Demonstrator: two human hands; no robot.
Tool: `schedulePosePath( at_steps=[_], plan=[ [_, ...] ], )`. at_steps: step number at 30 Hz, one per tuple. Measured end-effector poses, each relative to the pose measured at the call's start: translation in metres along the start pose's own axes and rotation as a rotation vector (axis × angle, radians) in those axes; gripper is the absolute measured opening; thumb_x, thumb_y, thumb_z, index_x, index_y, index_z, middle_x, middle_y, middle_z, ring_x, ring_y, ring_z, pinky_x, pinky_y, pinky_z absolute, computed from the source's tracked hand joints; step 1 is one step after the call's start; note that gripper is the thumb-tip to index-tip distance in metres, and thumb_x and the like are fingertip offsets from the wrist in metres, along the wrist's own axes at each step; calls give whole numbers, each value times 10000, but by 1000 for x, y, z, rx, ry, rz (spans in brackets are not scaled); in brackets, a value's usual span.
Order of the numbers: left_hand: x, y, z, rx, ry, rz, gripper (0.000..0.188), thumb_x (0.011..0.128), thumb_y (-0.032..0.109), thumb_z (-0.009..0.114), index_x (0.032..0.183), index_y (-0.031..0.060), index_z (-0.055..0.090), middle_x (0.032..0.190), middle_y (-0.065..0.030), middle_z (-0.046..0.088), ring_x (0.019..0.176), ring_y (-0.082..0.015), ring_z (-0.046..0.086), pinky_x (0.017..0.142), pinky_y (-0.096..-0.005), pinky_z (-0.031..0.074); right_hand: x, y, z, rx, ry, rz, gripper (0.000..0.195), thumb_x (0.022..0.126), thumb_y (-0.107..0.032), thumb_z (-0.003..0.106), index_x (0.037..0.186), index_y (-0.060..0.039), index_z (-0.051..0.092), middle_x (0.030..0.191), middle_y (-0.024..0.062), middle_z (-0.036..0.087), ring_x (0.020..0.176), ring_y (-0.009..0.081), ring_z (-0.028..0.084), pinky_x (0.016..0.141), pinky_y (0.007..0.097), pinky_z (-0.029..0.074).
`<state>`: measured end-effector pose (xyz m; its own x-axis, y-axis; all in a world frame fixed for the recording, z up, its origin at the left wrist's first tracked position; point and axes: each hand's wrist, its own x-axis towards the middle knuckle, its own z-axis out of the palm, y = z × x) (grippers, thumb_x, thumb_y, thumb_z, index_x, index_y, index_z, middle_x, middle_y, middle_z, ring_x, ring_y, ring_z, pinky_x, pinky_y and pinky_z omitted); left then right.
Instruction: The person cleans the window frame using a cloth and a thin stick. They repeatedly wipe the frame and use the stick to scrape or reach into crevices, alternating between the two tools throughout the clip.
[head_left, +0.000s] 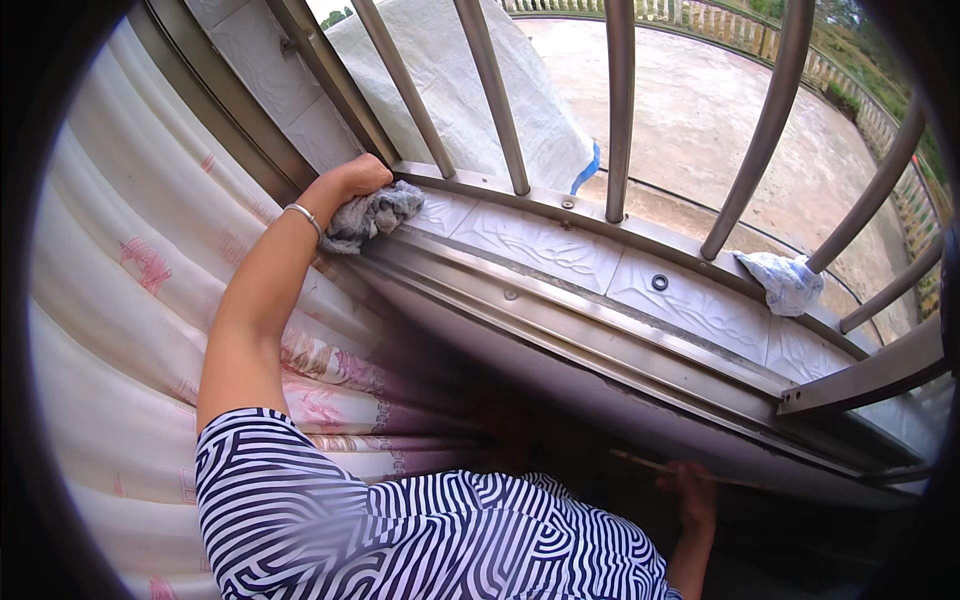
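Observation:
My left hand (365, 177) is closed on a crumpled grey cloth (375, 213) at the left corner of the window, where the sill meets the metal frame. A silver bangle (303, 217) circles that wrist. Low on the right, in shadow below the sill, my right hand (691, 484) grips a thin stick (645, 458). White relief tiles (540, 238) line the sill between the metal sliding track (570, 319) and the barred grille. On the tiles lies a small black ring (659, 282).
Metal bars (621, 112) stand along the sill's outer side. A crumpled white and blue piece (787, 283) sits at the foot of one bar. Outside hangs a white sheet (480, 90) with a blue edge. A patterned curtain (135, 315) hangs at left. A sliding window frame (862, 382) is at right.

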<state>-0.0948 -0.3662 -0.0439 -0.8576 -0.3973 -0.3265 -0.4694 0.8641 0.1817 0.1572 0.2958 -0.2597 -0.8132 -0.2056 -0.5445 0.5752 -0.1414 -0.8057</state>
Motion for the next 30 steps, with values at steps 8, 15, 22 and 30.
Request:
schedulePosePath(
  at_steps=[8,15,22,30],
  plan=[
    [-45,81,3,505,256,-290,259,793,180,632,1007,45,687,1133,-154,649,1088,-307,612,885,-399,500,6,10,8,67,121,26,302,904,-266,624,1030,7,597,920,137,669,749,212,674,637,311,550],
    [-53,46,1,68,396,111,181,806,234,665,917,101,718,817,-85,703,740,-206,662,701,-317,515,3,16,6,75,177,11,331,910,-281,615,1041,23,608,895,150,685,718,192,669,652,299,549],
    [-113,134,10,-836,40,445,126,889,146,645,929,38,698,780,-10,668,681,-65,598,644,-197,487,-3,19,-15,139,285,-52,315,884,-271,651,1040,1,616,898,128,687,715,174,666,638,280,553],
    [-153,231,31,-695,194,592,164,908,62,560,970,-18,690,810,-48,677,660,-86,626,588,-204,514,-12,25,-23,203,252,-98,289,902,-266,628,1030,-7,621,886,124,684,695,167,658,615,265,529]
  ],
)
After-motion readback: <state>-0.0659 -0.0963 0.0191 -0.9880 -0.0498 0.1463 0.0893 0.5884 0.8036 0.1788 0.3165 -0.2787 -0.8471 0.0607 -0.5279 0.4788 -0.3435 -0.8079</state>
